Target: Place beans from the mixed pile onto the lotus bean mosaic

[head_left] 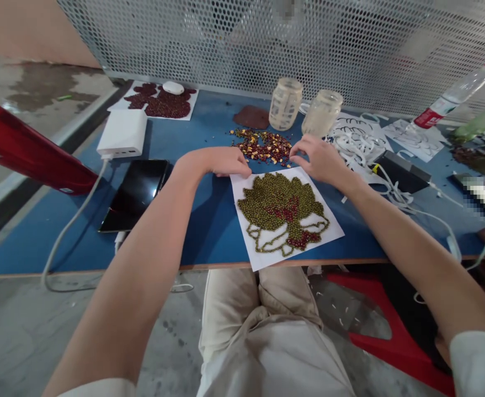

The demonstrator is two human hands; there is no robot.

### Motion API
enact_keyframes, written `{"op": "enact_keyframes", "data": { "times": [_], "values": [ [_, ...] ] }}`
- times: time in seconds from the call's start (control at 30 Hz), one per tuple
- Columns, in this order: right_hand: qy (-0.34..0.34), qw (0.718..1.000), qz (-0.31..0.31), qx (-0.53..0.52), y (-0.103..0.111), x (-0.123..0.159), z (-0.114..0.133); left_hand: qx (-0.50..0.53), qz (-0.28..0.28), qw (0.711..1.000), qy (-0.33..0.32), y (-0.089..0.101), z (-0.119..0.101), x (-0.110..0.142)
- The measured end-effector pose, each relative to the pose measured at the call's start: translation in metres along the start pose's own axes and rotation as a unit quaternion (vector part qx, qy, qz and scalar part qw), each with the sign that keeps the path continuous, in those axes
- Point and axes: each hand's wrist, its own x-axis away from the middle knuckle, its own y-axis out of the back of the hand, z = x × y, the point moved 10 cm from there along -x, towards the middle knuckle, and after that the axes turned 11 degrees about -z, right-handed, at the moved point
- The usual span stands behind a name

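In front of me on the table lies a sheet of white paper [262,262], its near corner jutting past the table edge. Green mung beans [275,193] cover much of it in a leafy shape, with patches of red beans [304,239] and some bare outlined areas. My left hand [229,161] is closed at the far left corner of the paper, fingers curled under and partly hidden. Just beyond the far right corner, my right hand [319,158] has loosely bent fingers, thumb and forefinger slightly apart, beside a scattered pile of mixed kernels and beans [262,146].
Behind the pile stand two jars [286,105]. To the left are a phone [134,193], a white power bank [122,132], a red bottle [31,149] and another bean picture [163,102]. Cables [358,146] and a plastic bottle [453,96] are on the right, before a perforated metal panel [163,38].
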Motion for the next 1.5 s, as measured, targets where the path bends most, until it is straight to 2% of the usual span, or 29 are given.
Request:
{"op": "enact_keyframes", "data": {
  "times": [0.1, 0.27, 0.43, 0.63, 0.77, 0.87, 0.97, 1.03, 1.07, 1.17, 1.27, 1.37, 1.5],
  "values": [
    [-0.004, 1.000, 0.010, -0.010, -0.019, -0.003, -0.015, -0.006, -0.012, 1.000, -0.019, 0.003, -0.002, -0.002],
    [-0.002, 0.999, -0.008, -0.038, -0.021, -0.002, -0.017, -0.030, -0.054, 0.997, -0.053, 0.010, -0.005, -0.007],
    [0.027, 0.999, 0.011, -0.043, -0.028, -0.006, -0.015, -0.057, -0.084, 0.991, -0.086, 0.014, -0.014, -0.006],
    [0.056, 0.998, 0.032, -0.022, -0.035, -0.007, -0.013, -0.077, -0.088, 0.991, -0.068, 0.018, -0.012, -0.005],
    [0.076, 0.996, 0.045, 0.002, -0.033, -0.008, -0.003, -0.085, -0.088, 0.990, -0.066, 0.019, -0.010, -0.007],
    [0.067, 0.997, 0.032, 0.004, -0.017, -0.011, 0.004, -0.082, -0.091, 0.990, -0.066, 0.018, -0.008, -0.010],
    [0.072, 0.997, 0.006, -0.021, 0.009, -0.009, 0.022, -0.072, -0.086, 0.992, -0.063, 0.015, -0.004, -0.013],
    [0.101, 0.991, 0.015, -0.086, 0.021, 0.001, 0.046, -0.062, -0.085, 0.992, -0.065, 0.014, -0.003, -0.014],
    [0.125, 0.983, 0.040, -0.132, 0.022, 0.009, 0.062, -0.058, -0.086, 0.992, -0.066, 0.014, -0.002, -0.014],
    [0.188, 0.936, 0.171, -0.245, 0.010, 0.045, 0.112, -0.049, -0.087, 0.993, -0.061, 0.013, 0.000, -0.015],
    [0.248, 0.906, 0.213, -0.267, 0.003, 0.075, 0.149, -0.041, -0.082, 0.994, -0.054, 0.011, 0.002, -0.015],
    [0.280, 0.902, 0.216, -0.248, 0.000, 0.088, 0.167, -0.039, -0.084, 0.994, -0.056, 0.011, 0.001, -0.015],
    [0.291, 0.906, 0.202, -0.233, 0.001, 0.090, 0.172, -0.048, -0.086, 0.993, -0.065, 0.011, -0.002, -0.014]
  ]
}}
